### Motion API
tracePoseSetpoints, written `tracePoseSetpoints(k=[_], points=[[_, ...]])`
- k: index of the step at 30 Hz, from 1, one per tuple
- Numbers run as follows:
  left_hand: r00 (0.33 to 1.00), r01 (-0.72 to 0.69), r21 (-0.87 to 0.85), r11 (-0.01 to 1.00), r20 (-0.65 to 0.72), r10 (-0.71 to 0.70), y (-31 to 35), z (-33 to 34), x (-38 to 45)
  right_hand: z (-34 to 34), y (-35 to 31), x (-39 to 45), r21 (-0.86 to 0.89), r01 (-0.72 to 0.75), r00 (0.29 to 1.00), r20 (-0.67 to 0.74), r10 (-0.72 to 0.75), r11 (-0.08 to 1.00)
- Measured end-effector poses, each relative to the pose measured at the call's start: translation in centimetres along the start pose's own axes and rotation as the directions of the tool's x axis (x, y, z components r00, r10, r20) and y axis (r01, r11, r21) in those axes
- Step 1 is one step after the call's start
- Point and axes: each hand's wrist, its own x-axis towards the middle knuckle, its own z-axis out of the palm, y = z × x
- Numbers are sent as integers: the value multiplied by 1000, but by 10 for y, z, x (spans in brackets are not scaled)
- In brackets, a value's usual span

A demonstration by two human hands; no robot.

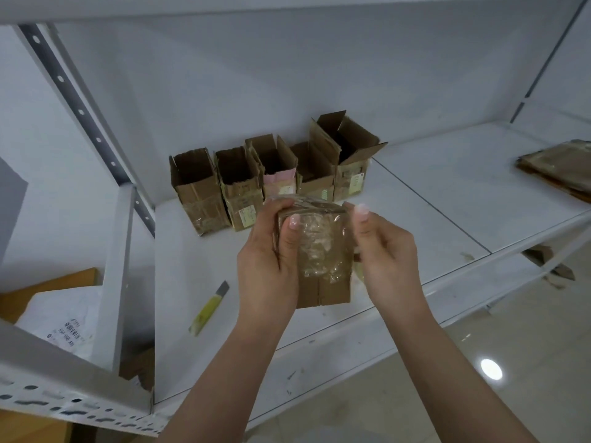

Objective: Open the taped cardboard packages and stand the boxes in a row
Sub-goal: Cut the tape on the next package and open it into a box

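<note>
1. You hold the taped package in the air above the white shelf, in front of the row of opened boxes. Your left hand wraps its left side, thumb pressed on the front face. Your right hand has its fingers curled at the right edge, apparently pinching the loose clear tape; the exact pinch is hard to see.
2. The tape may snap into strips if you pull it sideways, leaving most of it stuck.
3. A hard tug could tear the cardboard flap, and the box would then stand badly.
4. The package could twist out of your left hand, since the slick film offers little grip.
5. If it drops, it may knock over the five boxes standing just behind it.
6. The yellow utility knife lies near the shelf's front edge; a careless elbow could sweep it off.
7. The package looks worn: brown cardboard, upper half wrapped in wrinkled glossy tape, bare lower part with a seam.
</note>
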Motion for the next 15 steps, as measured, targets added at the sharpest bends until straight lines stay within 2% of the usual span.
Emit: tracePoseSetpoints(k=[2,4,6,8,11,13,15], points=[[999,42,-55,998,10,-42,3,-5,2,-7,0,4,107,-61,998,31,58,992],[997,75,-129,989,43,-70,5,-6,3,-10,3,8,91,-85,995,54,80,992],[997,67,-160,985,54,-59,8,-4,1,-7,5,8,58,-89,987,139,80,994],[999,24,-128,991,32,-21,11,-1,-1,-2,5,4,59,-88,978,196,75,994],[1000,5,-98,995,19,-3,11,-1,-3,-2,8,1,40,-77,975,210,67,996],[1000,-7,-71,997,22,9,10,-1,-4,-2,6,0,-18,-65,976,209,67,998],[1000,-19,-52,998,17,20,10,2,-5,-2,3,0,-106,21,983,185,-1,994]])
